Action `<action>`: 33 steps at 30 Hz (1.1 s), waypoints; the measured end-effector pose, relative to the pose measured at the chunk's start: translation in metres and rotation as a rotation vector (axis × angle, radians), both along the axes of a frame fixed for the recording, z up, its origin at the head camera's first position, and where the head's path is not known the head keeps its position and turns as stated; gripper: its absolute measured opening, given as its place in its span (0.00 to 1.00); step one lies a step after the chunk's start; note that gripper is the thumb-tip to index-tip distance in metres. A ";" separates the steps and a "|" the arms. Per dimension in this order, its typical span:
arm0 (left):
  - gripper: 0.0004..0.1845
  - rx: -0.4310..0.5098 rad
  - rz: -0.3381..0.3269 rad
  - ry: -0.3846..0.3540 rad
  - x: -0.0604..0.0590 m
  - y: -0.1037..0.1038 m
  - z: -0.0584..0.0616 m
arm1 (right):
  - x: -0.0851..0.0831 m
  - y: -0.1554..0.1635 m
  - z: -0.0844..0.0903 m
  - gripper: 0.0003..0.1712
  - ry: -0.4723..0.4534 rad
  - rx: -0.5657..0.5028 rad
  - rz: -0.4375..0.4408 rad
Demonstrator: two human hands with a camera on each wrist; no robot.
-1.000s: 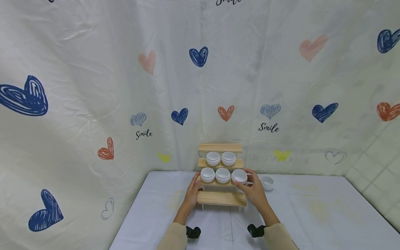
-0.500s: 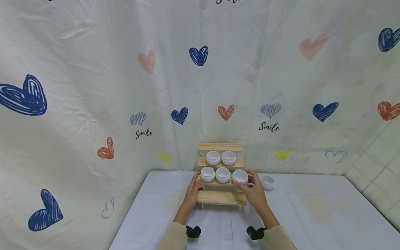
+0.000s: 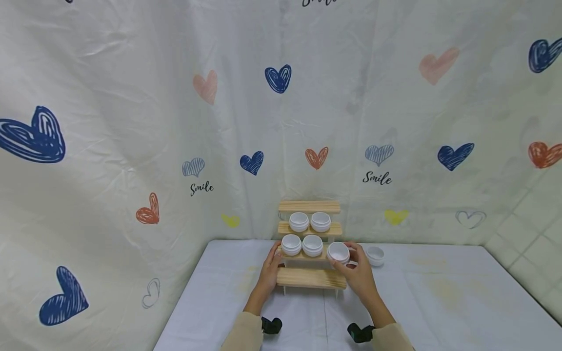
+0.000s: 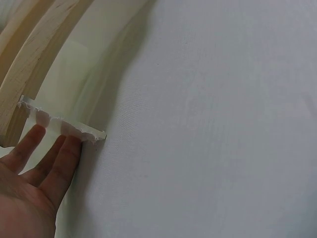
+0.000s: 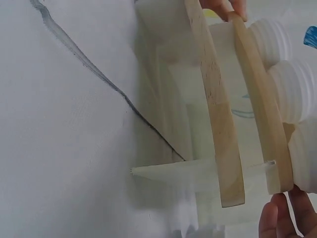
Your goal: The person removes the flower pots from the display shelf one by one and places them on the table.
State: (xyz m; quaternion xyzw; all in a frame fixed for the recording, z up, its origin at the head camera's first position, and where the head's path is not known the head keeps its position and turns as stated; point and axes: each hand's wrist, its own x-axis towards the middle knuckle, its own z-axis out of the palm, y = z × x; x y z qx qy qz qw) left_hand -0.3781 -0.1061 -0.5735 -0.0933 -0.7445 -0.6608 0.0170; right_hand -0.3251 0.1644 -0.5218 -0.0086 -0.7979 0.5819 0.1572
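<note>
A stepped wooden stand (image 3: 311, 278) with translucent side panels carries small white ribbed cups. Two cups (image 3: 299, 222) sit on its upper middle step, side by side. On the step below are two more cups (image 3: 291, 244), and a third cup (image 3: 338, 253) is at the right end. My right hand (image 3: 359, 273) holds that third cup, thumb at the front and fingers on its right side. My left hand (image 3: 267, 278) grips the left end of the same step; in the left wrist view its fingers (image 4: 62, 168) reach against the translucent panel.
One more white cup (image 3: 375, 256) stands on the white-covered table (image 3: 439, 302), right of the stand and behind my right hand. The top plank (image 3: 309, 206) and the front plank carry no cups. A heart-printed curtain (image 3: 281, 122) hangs behind the stand.
The cup in my right hand has shifted slightly toward the front and right on its step, and the right fingers have moved with it. My left hand stays at the stand's left end.
</note>
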 end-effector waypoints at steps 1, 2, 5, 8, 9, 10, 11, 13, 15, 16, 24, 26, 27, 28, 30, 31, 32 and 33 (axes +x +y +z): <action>0.26 -0.002 -0.001 0.003 0.000 0.000 0.000 | 0.000 0.000 -0.001 0.38 -0.001 -0.005 0.003; 0.26 -0.002 -0.001 0.005 0.000 -0.001 0.000 | 0.000 0.000 -0.001 0.39 -0.003 -0.006 0.003; 0.27 0.000 -0.004 0.007 -0.001 -0.001 0.000 | 0.001 0.000 -0.003 0.39 -0.007 -0.014 0.004; 0.27 0.006 -0.002 0.004 -0.002 -0.001 -0.001 | 0.002 0.000 -0.003 0.40 -0.002 -0.023 0.005; 0.27 0.007 0.000 0.004 -0.002 -0.001 -0.001 | 0.003 0.000 -0.003 0.40 0.002 -0.026 0.006; 0.26 0.006 0.001 0.005 -0.002 -0.001 -0.002 | 0.004 0.000 -0.003 0.40 0.004 -0.028 0.004; 0.26 0.006 0.002 0.003 -0.001 -0.001 -0.002 | 0.005 0.000 -0.003 0.40 0.003 -0.032 0.002; 0.25 0.006 0.006 -0.004 -0.001 0.000 -0.002 | 0.006 0.000 -0.003 0.40 -0.004 -0.036 -0.002; 0.25 0.006 0.007 -0.010 0.000 0.000 -0.001 | 0.008 0.000 -0.003 0.40 -0.011 -0.042 -0.003; 0.25 0.001 0.006 -0.005 0.000 0.000 -0.001 | 0.009 0.001 -0.003 0.40 -0.016 -0.044 -0.004; 0.27 0.000 0.000 0.004 -0.001 0.001 0.001 | 0.011 0.002 -0.004 0.42 -0.015 -0.061 -0.008; 0.27 -0.008 0.002 0.007 -0.001 0.001 0.001 | 0.011 0.003 -0.004 0.43 -0.012 -0.065 -0.011; 0.28 -0.013 0.002 0.008 -0.001 0.001 0.001 | 0.012 0.004 -0.005 0.43 -0.008 -0.067 -0.012; 0.28 -0.017 0.004 0.012 -0.001 0.001 0.000 | 0.013 0.004 -0.005 0.43 -0.005 -0.070 -0.013; 0.29 -0.009 0.002 0.011 -0.001 0.001 -0.001 | 0.015 0.005 -0.006 0.42 0.008 -0.077 -0.018; 0.29 -0.004 0.002 0.010 -0.002 0.001 -0.001 | 0.015 0.005 -0.005 0.42 0.014 -0.081 -0.019; 0.28 0.001 0.001 0.012 -0.003 0.000 -0.002 | 0.016 0.005 -0.005 0.41 0.021 -0.080 -0.024; 0.28 0.007 -0.001 0.015 -0.003 0.000 -0.002 | 0.017 0.005 -0.005 0.41 0.024 -0.077 -0.027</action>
